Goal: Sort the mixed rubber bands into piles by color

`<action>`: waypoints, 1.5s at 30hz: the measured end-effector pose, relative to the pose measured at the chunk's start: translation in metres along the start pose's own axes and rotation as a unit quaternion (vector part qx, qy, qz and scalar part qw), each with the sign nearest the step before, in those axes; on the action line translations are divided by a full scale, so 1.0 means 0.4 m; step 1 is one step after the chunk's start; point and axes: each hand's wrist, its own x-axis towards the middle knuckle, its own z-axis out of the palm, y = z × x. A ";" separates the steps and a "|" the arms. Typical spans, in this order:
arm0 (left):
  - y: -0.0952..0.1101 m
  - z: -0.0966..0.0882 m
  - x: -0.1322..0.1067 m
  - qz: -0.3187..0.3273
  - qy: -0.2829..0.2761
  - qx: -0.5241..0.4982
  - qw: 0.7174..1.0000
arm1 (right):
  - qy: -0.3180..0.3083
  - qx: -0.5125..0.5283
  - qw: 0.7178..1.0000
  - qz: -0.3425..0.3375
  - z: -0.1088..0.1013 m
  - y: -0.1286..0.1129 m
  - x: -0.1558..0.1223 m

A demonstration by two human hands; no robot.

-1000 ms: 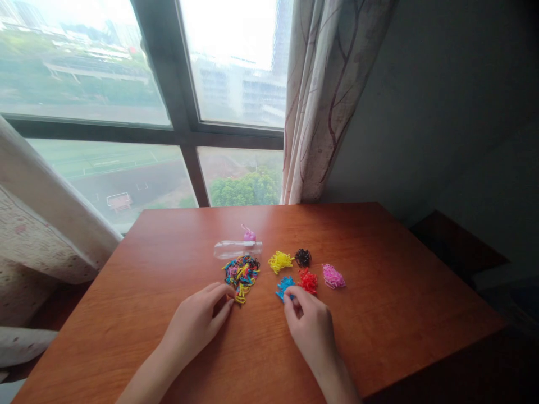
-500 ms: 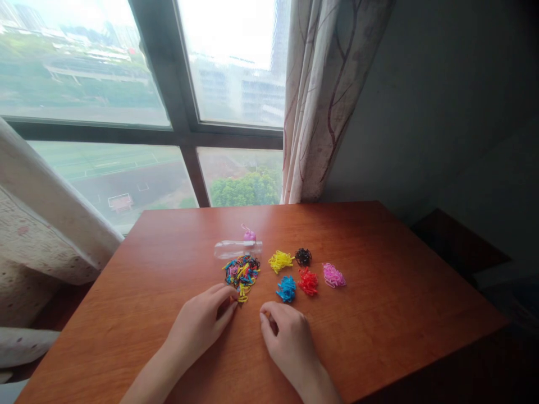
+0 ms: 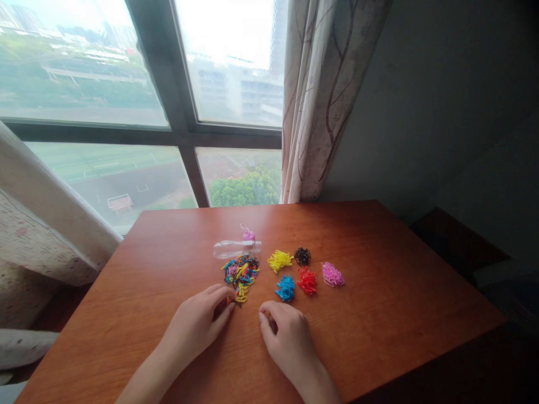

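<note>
My left hand (image 3: 202,315) is at the lower left edge of a mixed pile of small coloured rubber bands (image 3: 242,269). Its thumb and index fingertips come close together by a dark bit next to the yellow bands; whether they grip it is hard to see. To the right, my right hand (image 3: 286,331) rests on the table with fingers curled and thumb against the index finger; anything inside is hidden. Beyond it lie single-colour heaps: blue bands (image 3: 285,288), red bands (image 3: 307,280), yellow bands (image 3: 279,261), black bands (image 3: 302,256) and pink bands (image 3: 333,274).
Behind the mixed pile lies a clear plastic bag (image 3: 227,249), with a small pink object (image 3: 249,235) and its loop beside it. The wooden table (image 3: 387,292) ends at a window (image 3: 240,174) with curtains (image 3: 309,112) on both sides.
The view has shifted very slightly. Both hands keep nearly the same pose and place, and the heaps look unchanged.
</note>
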 end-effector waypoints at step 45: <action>0.018 0.011 0.005 0.006 0.014 0.007 1.000 | -0.001 0.005 1.000 -0.014 -0.003 0.003 -0.001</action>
